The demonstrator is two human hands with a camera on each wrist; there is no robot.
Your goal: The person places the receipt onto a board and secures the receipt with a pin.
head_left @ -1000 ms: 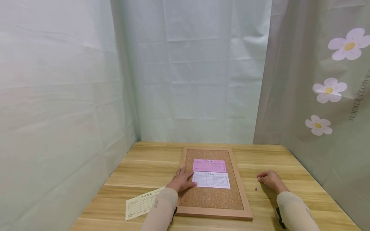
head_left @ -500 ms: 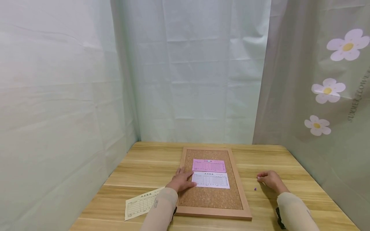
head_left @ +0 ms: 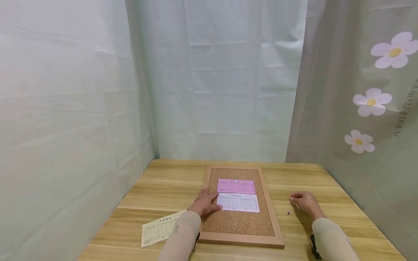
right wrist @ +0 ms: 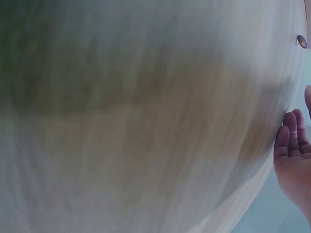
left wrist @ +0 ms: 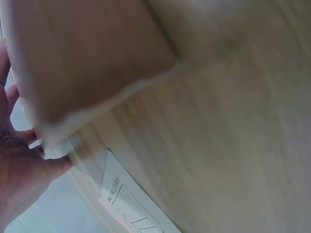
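A cork board [head_left: 241, 224] with a wooden frame lies on the table. A pink printed slip [head_left: 236, 187] and, just below it, a white printed slip [head_left: 238, 203] lie on the cork. A small pale spot shows at the pink slip's top edge. My left hand [head_left: 205, 203] rests on the board's left side, thumb and forefinger touching the white slip's left edge. Right of the board, my right hand [head_left: 306, 203] is low over the table, its fingertips pinched on what seems a tiny thumbtack, mostly hidden. A purple thumbtack [right wrist: 302, 41] lies nearby on the table.
A yellow printed slip [head_left: 160, 230] lies on the table left of the board, partly under the left forearm. Pale curtains [head_left: 225, 90] hang behind and at both sides of the wooden table [head_left: 173, 181].
Both hands stay almost where they were, and the slips, board and purple thumbtack keep their places. Only a slight shift of the whole view shows.
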